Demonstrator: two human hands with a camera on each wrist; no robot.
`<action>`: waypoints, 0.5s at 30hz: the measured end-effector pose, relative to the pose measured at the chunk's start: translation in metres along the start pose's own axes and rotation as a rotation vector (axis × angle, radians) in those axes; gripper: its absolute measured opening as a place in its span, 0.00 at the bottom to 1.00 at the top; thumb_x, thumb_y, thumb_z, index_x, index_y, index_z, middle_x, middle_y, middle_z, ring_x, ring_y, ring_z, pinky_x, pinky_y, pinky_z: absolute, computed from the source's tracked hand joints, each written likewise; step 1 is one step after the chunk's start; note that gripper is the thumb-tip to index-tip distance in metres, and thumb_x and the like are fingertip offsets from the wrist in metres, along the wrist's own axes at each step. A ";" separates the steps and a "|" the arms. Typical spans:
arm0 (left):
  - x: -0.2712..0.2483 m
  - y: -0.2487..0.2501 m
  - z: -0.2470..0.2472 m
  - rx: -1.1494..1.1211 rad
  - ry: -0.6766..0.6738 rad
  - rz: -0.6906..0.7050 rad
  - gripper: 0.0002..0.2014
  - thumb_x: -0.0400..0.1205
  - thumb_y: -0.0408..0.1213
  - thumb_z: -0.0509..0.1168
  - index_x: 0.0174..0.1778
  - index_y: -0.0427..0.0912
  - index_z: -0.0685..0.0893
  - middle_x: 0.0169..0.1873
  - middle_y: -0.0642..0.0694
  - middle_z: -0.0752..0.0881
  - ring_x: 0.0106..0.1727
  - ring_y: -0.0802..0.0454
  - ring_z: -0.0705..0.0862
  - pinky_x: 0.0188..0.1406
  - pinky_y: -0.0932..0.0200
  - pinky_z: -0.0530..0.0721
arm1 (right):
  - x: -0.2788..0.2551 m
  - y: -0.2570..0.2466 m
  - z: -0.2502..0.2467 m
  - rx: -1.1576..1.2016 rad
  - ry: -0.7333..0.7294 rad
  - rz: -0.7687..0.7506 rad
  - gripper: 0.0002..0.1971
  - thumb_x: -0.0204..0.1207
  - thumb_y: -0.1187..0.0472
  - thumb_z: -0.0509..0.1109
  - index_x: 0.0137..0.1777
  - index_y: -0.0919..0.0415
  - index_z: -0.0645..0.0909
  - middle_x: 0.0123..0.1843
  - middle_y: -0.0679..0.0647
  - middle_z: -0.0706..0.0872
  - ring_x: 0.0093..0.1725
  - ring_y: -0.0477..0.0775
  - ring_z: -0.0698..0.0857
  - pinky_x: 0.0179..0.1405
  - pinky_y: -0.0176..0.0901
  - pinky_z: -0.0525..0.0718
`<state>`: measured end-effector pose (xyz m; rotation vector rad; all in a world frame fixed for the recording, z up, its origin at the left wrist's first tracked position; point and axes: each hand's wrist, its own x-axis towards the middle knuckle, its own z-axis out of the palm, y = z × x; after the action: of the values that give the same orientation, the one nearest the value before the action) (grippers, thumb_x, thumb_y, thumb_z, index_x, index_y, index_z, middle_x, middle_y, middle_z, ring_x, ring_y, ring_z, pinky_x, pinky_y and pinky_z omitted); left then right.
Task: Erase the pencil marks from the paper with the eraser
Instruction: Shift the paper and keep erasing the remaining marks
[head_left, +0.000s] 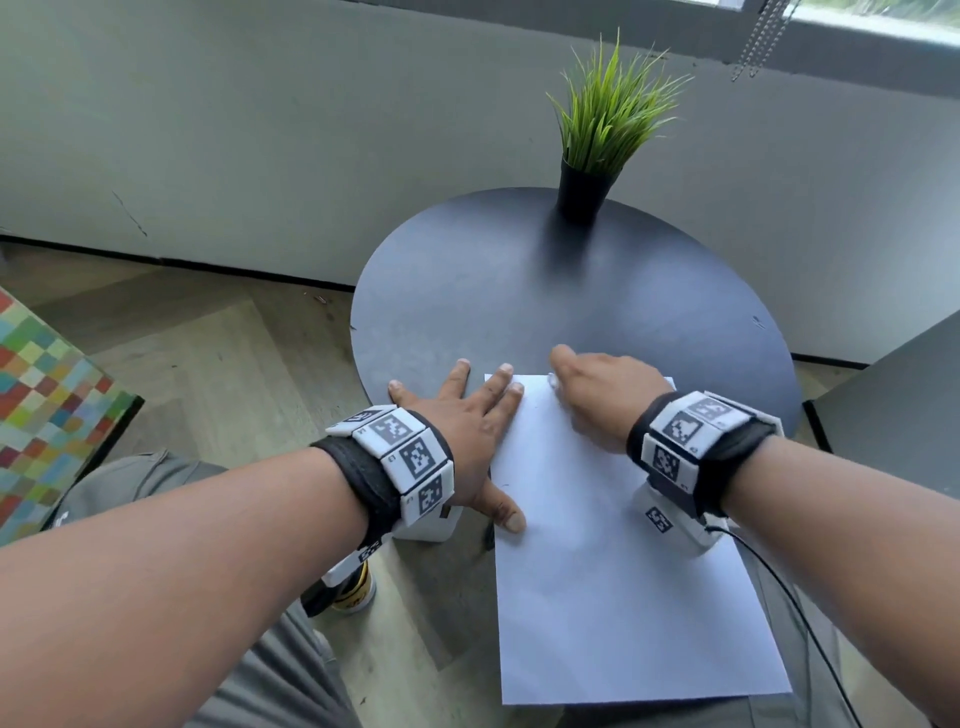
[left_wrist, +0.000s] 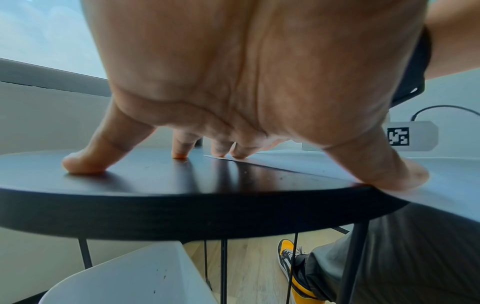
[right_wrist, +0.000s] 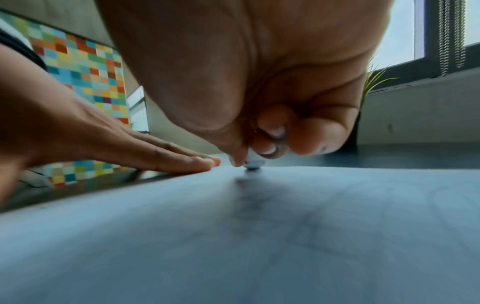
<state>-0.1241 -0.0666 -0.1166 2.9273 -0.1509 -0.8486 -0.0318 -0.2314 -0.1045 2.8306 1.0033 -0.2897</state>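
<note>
A white sheet of paper (head_left: 613, 571) lies on the round black table (head_left: 519, 291) and hangs over its near edge. My left hand (head_left: 462, 431) lies flat with fingers spread; two fingertips and the thumb press the paper's left edge, the other fingers rest on the table. My right hand (head_left: 597, 395) is curled near the paper's far edge and pinches a small pale eraser (right_wrist: 253, 163) whose tip touches the paper (right_wrist: 259, 236). Only a sliver of the eraser (head_left: 554, 383) shows in the head view. Faint grey smudges lie on the sheet below the eraser.
A black pot with a green grass plant (head_left: 597, 150) stands at the table's far edge. A grey wall runs behind it. A colourful chequered block (head_left: 47, 410) sits at the left, a dark surface (head_left: 904, 395) at the right. My legs and a yellow shoe (left_wrist: 293, 271) are under the table.
</note>
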 end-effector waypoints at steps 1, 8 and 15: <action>-0.001 0.000 0.000 -0.003 0.002 0.003 0.72 0.55 0.84 0.64 0.84 0.54 0.30 0.83 0.61 0.29 0.85 0.43 0.31 0.63 0.07 0.52 | -0.004 -0.007 -0.001 -0.017 0.000 -0.032 0.05 0.81 0.61 0.57 0.49 0.55 0.61 0.50 0.59 0.84 0.48 0.68 0.85 0.37 0.51 0.77; 0.001 0.000 0.000 -0.005 -0.008 0.003 0.73 0.54 0.84 0.64 0.84 0.54 0.28 0.82 0.61 0.28 0.85 0.43 0.30 0.63 0.07 0.51 | -0.011 -0.006 0.003 0.024 -0.030 -0.097 0.07 0.82 0.60 0.54 0.48 0.53 0.57 0.50 0.59 0.83 0.46 0.67 0.85 0.38 0.53 0.80; 0.001 0.000 0.000 0.007 -0.001 0.008 0.72 0.55 0.84 0.64 0.85 0.54 0.31 0.83 0.60 0.28 0.85 0.41 0.31 0.62 0.06 0.52 | -0.029 -0.021 0.010 0.012 -0.052 -0.258 0.14 0.83 0.58 0.54 0.67 0.56 0.61 0.53 0.57 0.83 0.49 0.66 0.85 0.37 0.53 0.80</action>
<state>-0.1238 -0.0666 -0.1172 2.9303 -0.1663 -0.8498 -0.0685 -0.2345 -0.1094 2.6872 1.3597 -0.3928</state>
